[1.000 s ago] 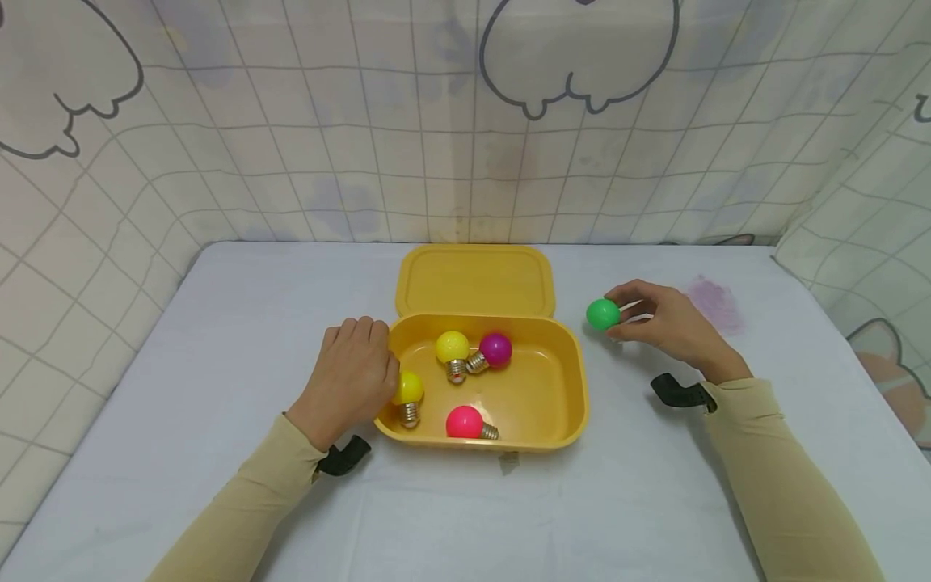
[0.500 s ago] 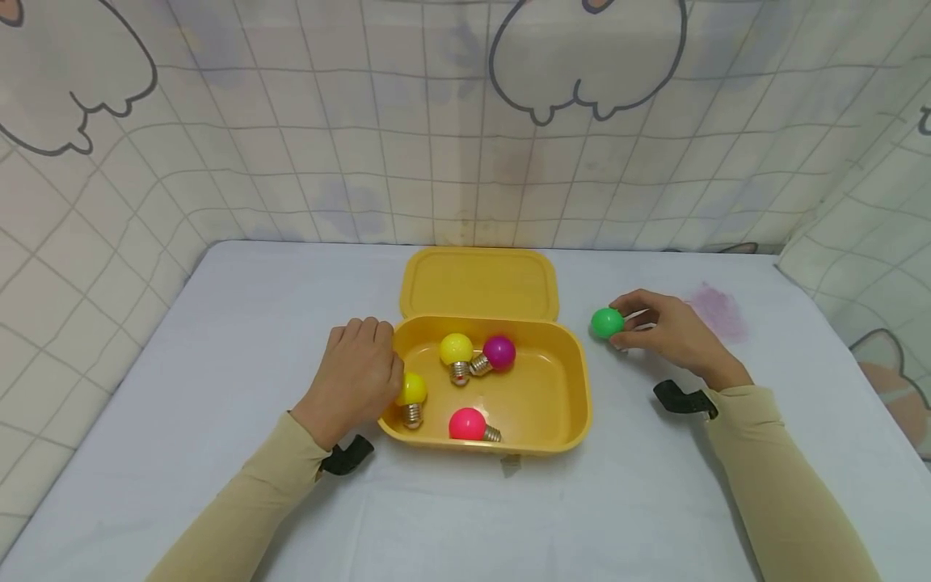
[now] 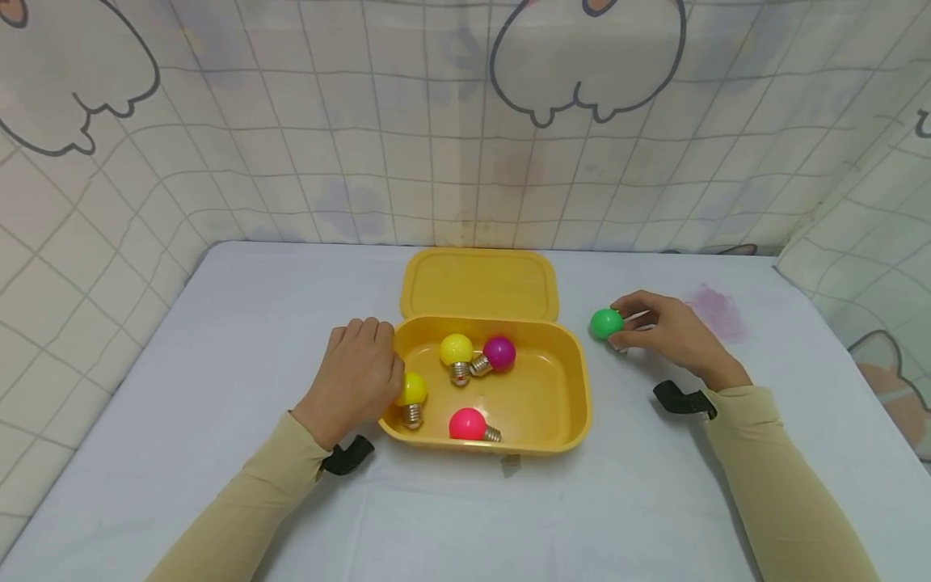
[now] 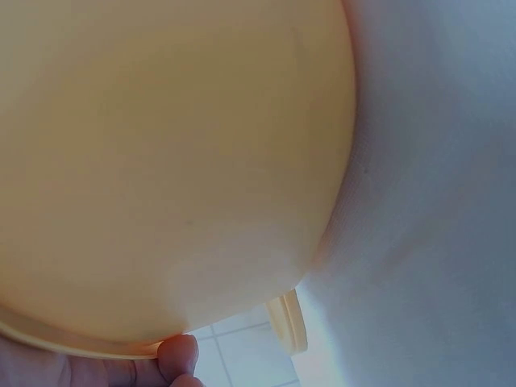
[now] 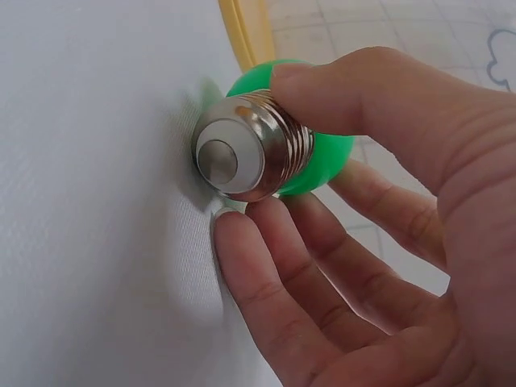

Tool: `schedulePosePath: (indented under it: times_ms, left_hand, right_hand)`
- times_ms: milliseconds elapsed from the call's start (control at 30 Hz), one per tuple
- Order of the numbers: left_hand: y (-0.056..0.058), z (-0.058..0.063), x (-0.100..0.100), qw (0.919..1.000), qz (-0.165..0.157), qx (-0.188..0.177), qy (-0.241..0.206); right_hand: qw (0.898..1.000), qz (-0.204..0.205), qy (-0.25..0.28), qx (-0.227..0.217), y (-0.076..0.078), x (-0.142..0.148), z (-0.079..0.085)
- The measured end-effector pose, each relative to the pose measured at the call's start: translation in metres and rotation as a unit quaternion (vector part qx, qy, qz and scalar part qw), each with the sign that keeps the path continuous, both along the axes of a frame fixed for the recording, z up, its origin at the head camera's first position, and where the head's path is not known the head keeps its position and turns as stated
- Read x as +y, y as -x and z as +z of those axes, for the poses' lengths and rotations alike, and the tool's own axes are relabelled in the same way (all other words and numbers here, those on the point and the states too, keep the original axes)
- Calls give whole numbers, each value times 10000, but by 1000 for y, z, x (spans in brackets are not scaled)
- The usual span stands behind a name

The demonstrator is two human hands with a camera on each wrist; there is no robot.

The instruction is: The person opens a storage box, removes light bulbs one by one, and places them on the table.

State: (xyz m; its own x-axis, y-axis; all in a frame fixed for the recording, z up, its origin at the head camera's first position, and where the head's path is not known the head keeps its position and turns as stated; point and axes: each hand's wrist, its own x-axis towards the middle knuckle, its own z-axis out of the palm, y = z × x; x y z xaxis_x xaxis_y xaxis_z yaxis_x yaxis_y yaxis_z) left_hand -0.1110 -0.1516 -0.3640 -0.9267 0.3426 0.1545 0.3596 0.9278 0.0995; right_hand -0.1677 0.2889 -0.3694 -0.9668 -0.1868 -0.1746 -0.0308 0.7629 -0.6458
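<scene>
My left hand (image 3: 352, 373) grips the left rim of a yellow plastic box (image 3: 538, 404). In the left wrist view its fingertips (image 4: 177, 353) curl over that rim, beside the box's broad wall (image 4: 177, 177). To the right of the box, my right hand (image 3: 672, 333) pinches a green light bulb (image 3: 606, 323) between thumb and fingers. The right wrist view has the bulb's metal screw base (image 5: 242, 149) towards the camera, close to the white cloth. Inside the box lie two yellow bulbs (image 3: 456, 349), a purple bulb (image 3: 499, 352) and a pink bulb (image 3: 467, 423).
A yellow lid (image 3: 480, 283) lies flat right behind the box. The white cloth (image 3: 465, 517) covers the table and bears a pink stain (image 3: 716, 313) beyond the right hand. A grid-patterned curtain (image 3: 349, 145) hangs along the back and sides.
The right hand and green bulb have come slightly nearer and lower in the head view, which itself shifted a little. The left hand keeps its grip on the box.
</scene>
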Motion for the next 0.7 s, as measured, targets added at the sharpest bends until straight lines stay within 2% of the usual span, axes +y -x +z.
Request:
schedulePosePath:
  times_ms: [467,700]
  left_hand:
    - [-1,0,1,10000,33,1,37]
    - [0,-1,0,10000,33,0,66]
  right_hand:
    - [9996,-73,8,262,-3,5,12]
    - [9982,-412,-42,443,-8,11,25]
